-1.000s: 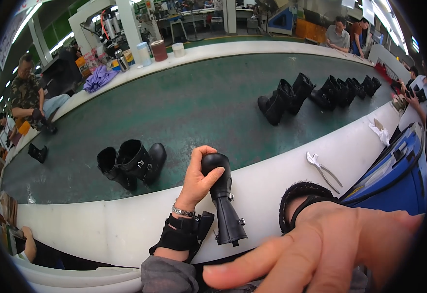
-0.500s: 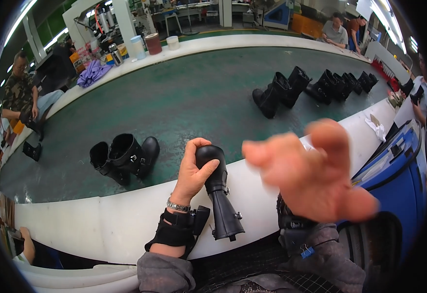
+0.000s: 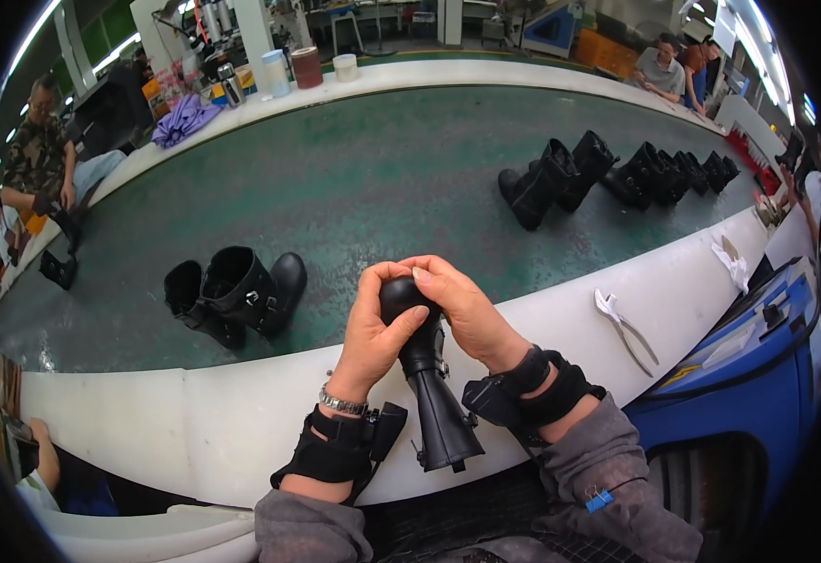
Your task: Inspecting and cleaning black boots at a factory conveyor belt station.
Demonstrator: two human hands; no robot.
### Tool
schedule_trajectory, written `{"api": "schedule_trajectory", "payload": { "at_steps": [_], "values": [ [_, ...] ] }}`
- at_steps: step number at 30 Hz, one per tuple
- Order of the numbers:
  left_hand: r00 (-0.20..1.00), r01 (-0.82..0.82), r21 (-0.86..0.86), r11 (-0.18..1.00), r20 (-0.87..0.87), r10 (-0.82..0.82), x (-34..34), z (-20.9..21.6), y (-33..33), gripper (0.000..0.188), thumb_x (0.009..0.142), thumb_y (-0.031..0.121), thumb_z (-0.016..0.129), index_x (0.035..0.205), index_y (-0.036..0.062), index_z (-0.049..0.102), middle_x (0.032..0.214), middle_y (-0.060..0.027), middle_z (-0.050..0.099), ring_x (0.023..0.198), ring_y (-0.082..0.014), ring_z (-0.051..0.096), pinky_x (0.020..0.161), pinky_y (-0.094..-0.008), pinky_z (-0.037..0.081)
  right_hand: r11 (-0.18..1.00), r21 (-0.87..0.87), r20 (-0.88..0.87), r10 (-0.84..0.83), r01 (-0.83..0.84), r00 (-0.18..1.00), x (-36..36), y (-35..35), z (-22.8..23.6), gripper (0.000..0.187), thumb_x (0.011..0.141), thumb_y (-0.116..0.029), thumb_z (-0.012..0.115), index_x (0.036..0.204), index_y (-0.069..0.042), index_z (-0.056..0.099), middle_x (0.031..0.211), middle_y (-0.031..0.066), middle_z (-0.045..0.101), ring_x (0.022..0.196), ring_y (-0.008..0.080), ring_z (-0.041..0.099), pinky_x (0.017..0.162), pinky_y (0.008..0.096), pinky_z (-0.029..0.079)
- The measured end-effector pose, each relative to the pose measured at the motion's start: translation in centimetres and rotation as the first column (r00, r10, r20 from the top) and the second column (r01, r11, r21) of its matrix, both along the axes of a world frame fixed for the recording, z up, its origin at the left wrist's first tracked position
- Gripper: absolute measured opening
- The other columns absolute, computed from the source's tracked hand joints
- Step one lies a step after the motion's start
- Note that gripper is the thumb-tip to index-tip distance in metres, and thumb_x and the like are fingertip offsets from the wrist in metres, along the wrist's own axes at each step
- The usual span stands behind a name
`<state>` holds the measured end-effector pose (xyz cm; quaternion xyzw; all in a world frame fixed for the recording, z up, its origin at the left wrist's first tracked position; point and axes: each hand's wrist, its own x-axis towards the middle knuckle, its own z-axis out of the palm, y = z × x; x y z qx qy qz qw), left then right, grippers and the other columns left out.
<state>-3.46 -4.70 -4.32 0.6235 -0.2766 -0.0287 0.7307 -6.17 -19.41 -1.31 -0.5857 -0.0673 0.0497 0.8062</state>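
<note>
Both of my hands are wrapped round the toe end of a black buckled boot (image 3: pixel 437 413). Its rounded toe points away from me, and its shaft comes back toward me over the white ledge. My left hand (image 3: pixel 373 319) grips the left side of the toe, thumb on top. On the right side, my right hand (image 3: pixel 462 310) closes over the toe, its thumb near the tip. The fingers beneath the boot are hidden. A pair of black boots (image 3: pixel 242 293) stands to the left on the green belt.
Pliers (image 3: pixel 624 330) lie on the white ledge (image 3: pixel 561 338) to the right, near a white cloth (image 3: pixel 731 263). Several black boots (image 3: pixel 547 183) stand farther along the green belt (image 3: pixel 354 169). A blue cart (image 3: pixel 729 375) is at my right. A person (image 3: pixel 40 159) sits at the far left.
My right hand has come down and left from its raised, blurred position onto the boot's toe. The pliers, previously hidden behind it, now show. My left hand keeps its grip.
</note>
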Motion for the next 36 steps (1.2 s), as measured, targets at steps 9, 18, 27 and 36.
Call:
{"api": "schedule_trajectory", "payload": {
  "at_steps": [9, 18, 27, 36],
  "values": [
    [1.0, -0.019, 0.042, 0.999, 0.024, 0.018, -0.1, -0.1, -0.1, 0.044, 0.083, 0.013, 0.07, 0.118, 0.0076, 0.044, 0.11, -0.0028, 0.05, 0.101, -0.0115, 0.051, 0.088, -0.0255, 0.045, 0.996, 0.012, 0.018, -0.083, 0.083, 0.996, -0.2, 1.0, -0.6, 0.037, 0.093, -0.027, 0.058, 0.116, 0.0, 0.049, 0.111, 0.0069, 0.052, 0.104, 0.0122, 0.048, 0.091, 0.0274, 0.04],
    [0.999, -0.02, -0.009, 1.0, -0.033, 0.02, 0.1, 0.2, 0.3, 0.042, 0.084, 0.016, 0.07, 0.117, 0.0065, 0.045, 0.112, -0.0057, 0.052, 0.102, -0.0144, 0.052, 0.088, -0.0284, 0.045, 1.0, -0.018, 0.049, 0.005, -0.004, 0.999, -0.3, 0.7, -0.8, 0.04, 0.091, -0.021, 0.056, 0.124, -0.001, 0.046, 0.115, 0.0077, 0.051, 0.109, 0.0135, 0.049, 0.096, 0.029, 0.04],
    [1.0, -0.024, 0.01, 1.0, 0.002, 0.024, 0.0, 0.1, 0.3, 0.041, 0.084, 0.016, 0.069, 0.117, 0.0065, 0.046, 0.111, -0.0048, 0.052, 0.103, -0.0143, 0.051, 0.089, -0.0286, 0.044, 0.993, -0.094, 0.089, -0.062, 0.07, 0.994, -0.5, 1.0, -0.9, 0.041, 0.09, -0.02, 0.058, 0.124, -0.001, 0.047, 0.115, 0.0086, 0.054, 0.107, 0.0143, 0.051, 0.094, 0.0293, 0.042],
    [1.0, -0.012, 0.049, 0.999, 0.028, 0.01, -0.3, 0.2, -0.1, 0.04, 0.083, 0.014, 0.069, 0.116, 0.0059, 0.047, 0.108, -0.0049, 0.052, 0.1, -0.0143, 0.051, 0.087, -0.0282, 0.044, 0.978, -0.108, 0.076, -0.169, 0.177, 0.983, -1.0, 1.2, -0.5, 0.032, 0.088, -0.018, 0.057, 0.113, 0.001, 0.051, 0.103, 0.01, 0.058, 0.097, 0.0133, 0.054, 0.087, 0.0286, 0.044]
  ]
}}
